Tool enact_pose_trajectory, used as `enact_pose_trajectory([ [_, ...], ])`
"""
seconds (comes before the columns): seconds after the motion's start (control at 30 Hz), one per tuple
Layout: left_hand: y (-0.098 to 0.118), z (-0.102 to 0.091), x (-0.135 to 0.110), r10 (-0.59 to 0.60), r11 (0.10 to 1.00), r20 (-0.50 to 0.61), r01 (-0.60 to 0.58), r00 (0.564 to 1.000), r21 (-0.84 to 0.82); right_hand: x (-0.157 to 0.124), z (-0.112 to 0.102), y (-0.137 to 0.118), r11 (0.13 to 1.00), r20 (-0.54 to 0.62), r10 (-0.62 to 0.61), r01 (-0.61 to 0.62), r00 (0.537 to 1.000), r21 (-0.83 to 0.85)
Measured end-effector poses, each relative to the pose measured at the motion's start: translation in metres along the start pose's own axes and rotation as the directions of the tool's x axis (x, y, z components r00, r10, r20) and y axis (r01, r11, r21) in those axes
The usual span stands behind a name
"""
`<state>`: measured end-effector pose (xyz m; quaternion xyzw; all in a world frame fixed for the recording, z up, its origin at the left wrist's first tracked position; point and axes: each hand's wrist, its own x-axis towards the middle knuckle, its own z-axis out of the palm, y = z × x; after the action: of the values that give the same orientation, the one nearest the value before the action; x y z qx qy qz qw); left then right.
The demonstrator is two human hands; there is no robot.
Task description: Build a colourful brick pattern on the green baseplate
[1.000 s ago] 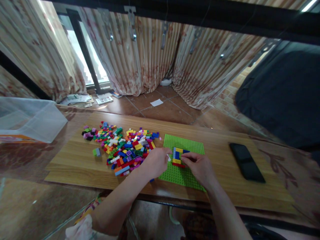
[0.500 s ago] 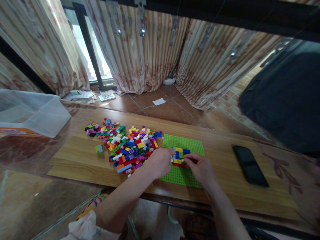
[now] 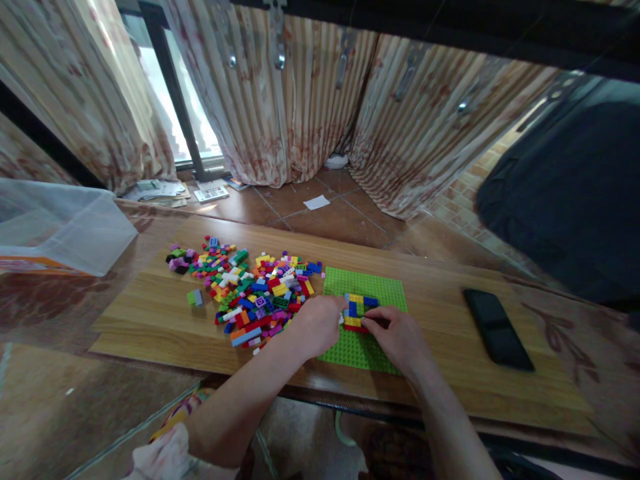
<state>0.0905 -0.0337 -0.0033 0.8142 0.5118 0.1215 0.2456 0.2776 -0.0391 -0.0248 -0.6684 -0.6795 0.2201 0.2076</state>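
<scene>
A green studded baseplate [image 3: 365,283] lies on the wooden board, carrying a low block of blue, yellow, green and red toy bricks [image 3: 356,311]. My left hand [image 3: 320,325] is closed at the block's left side, fingers curled; a bit of white shows by its fingertips, too small to name. From the right, my right hand [image 3: 397,333] pinches thumb and forefinger together at the block's lower right, over the yellow and red rows. The small brick between those fingertips is mostly hidden. To the left spreads a heap of loose toy bricks [image 3: 260,287] in many colours.
A black phone [image 3: 499,329] rests on the wooden board [image 3: 435,393] to the right. At far left stands a clear plastic bin [image 3: 95,230] with an orange label. Papers [image 3: 160,191] lie on the floor near striped curtains [image 3: 280,113].
My right fingertips have shifted slightly left and down against the brick block, and the white bit seen there earlier is now covered. My left hand stays nearly in place. The view has moved slightly.
</scene>
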Motion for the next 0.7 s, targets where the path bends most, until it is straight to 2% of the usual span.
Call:
enact_pose_trajectory([
  [0.13,0.0,0.0,0.0,0.004,1.0,0.005,-0.004,1.0,0.016,-0.001,-0.004,-0.004,0.998,0.039,-0.003,0.006,0.999,-0.064],
  [0.3,0.001,0.0,0.0,0.009,1.0,0.002,-0.009,1.0,-0.002,-0.001,-0.006,-0.003,0.995,0.031,-0.008,0.011,0.999,-0.101],
  [0.5,-0.001,0.001,0.0,-0.014,0.999,0.014,0.015,1.0,-0.047,0.001,-0.008,0.002,0.997,-0.004,0.005,-0.005,1.0,-0.081],
  [0.7,-0.002,0.003,0.0,0.007,1.0,-0.01,-0.008,1.0,-0.02,0.0,-0.01,0.01,0.999,0.004,-0.048,0.048,0.999,0.002],
])
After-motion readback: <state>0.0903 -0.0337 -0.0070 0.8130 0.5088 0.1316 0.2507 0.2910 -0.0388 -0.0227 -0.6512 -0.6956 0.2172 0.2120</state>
